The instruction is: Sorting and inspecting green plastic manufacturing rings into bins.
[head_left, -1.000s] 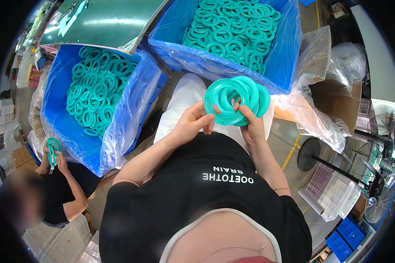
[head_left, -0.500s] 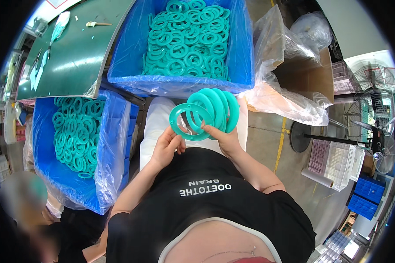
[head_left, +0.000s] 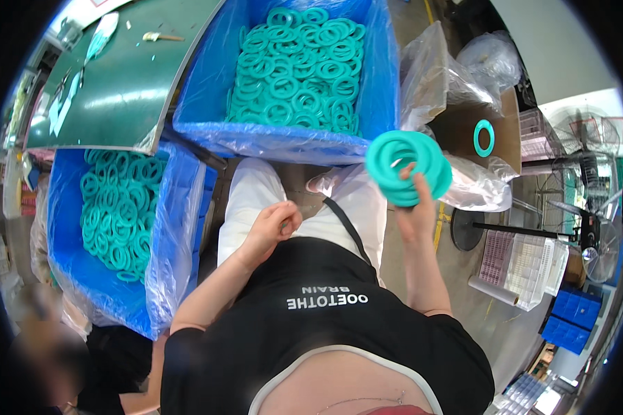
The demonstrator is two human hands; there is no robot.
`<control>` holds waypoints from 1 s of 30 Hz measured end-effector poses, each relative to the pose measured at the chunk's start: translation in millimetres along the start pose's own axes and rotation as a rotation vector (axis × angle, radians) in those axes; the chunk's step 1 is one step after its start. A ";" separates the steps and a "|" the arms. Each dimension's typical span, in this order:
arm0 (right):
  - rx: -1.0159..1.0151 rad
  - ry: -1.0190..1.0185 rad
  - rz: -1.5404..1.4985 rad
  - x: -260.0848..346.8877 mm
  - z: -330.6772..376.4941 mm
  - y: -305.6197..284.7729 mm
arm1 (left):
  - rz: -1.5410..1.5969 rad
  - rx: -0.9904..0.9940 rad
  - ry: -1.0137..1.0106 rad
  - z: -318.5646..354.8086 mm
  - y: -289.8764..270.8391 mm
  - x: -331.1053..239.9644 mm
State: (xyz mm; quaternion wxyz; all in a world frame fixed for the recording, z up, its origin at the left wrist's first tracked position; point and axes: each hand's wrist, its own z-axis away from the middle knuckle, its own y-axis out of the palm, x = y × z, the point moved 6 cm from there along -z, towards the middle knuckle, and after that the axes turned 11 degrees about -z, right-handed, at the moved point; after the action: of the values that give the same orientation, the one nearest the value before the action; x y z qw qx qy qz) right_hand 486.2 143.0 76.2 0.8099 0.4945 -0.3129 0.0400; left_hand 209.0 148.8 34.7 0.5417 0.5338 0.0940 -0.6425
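Grey floor (head_left: 505, 332) surrounds a rear bin (head_left: 382, 69) and a left bin (head_left: 104, 273), both blue and containing green rings. Right hand (head_left: 417, 214) grasps a ring stack (head_left: 432, 162) beside the rear bin. Single ring (head_left: 477, 138) appears against the carton (head_left: 507, 114); contact indeterminate. Plastic film (head_left: 481, 187) drapes the carton's near edge. Left hand (head_left: 278, 223): fingers curled, above lap.

Green table (head_left: 135, 86): small tool (head_left: 163, 37) near right edge, pale strip (head_left: 64, 109) near left edge. Well apart: fan (head_left: 588, 232), blue crates (head_left: 573, 311).
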 end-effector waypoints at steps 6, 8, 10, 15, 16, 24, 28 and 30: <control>0.778 -0.026 1.265 -63.0 50.0 39.3 | -0.084 -0.057 -0.004 -3.7 7.2 -22.3; 1.026 -0.190 1.418 -74.6 61.1 63.0 | 0.152 0.045 -0.171 -9.5 3.0 -5.3; 1.220 -0.356 1.490 -87.6 73.2 73.1 | 0.259 0.054 -0.211 -11.6 -6.3 2.3; 1.204 -0.398 1.445 -83.7 72.5 73.5 | 0.391 0.090 -0.317 2.1 -4.0 -2.0; 1.189 -0.434 1.438 -80.2 70.8 70.4 | 0.321 0.114 -0.298 4.9 -3.0 -5.6; 0.360 -0.036 0.468 -64.5 39.0 30.2 | -0.056 -0.095 -0.116 8.4 -20.1 -7.3; 0.142 -0.075 0.416 -65.1 23.1 5.9 | -0.180 -0.152 0.088 12.3 -13.4 -26.0; 0.157 0.062 0.402 -79.0 32.9 -0.1 | -0.180 -0.158 0.161 12.3 -8.4 -29.1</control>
State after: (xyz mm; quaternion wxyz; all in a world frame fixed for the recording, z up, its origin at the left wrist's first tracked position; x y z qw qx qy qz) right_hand 407.6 135.0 43.4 0.7541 0.4821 -0.3759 0.2402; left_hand 190.6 160.8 58.8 0.5129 0.5286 0.2348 -0.6343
